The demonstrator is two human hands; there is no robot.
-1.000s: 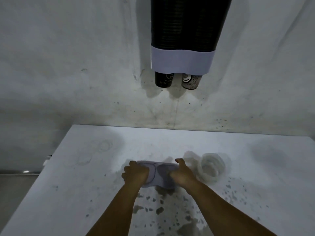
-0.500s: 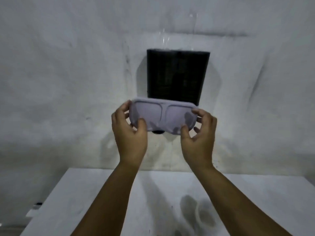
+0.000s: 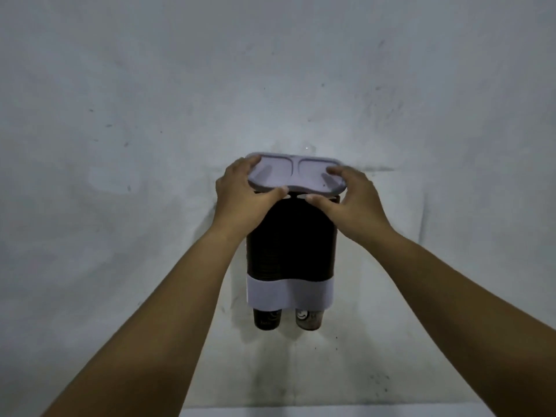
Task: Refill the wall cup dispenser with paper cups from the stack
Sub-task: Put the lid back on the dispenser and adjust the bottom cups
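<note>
The wall cup dispenser [image 3: 290,245] is a dark see-through double tube with a pale band [image 3: 288,293] near its bottom. Two dark paper cups [image 3: 267,319] poke out below it, side by side. A pale lilac lid [image 3: 296,176] with two moulded panels sits at the dispenser's top, slightly tilted. My left hand [image 3: 243,197] grips the lid's left end and my right hand [image 3: 352,200] grips its right end, thumbs underneath. Whether the lid rests fully on the rim I cannot tell.
The dispenser hangs on a rough, stained white wall [image 3: 120,115]. The far edge of the white table [image 3: 331,412] shows at the bottom of the frame.
Both hands lifted the lilac lid off the table, raised it in front of the dispenser, and now hold it at the dispenser's top. The view has tilted upward.
</note>
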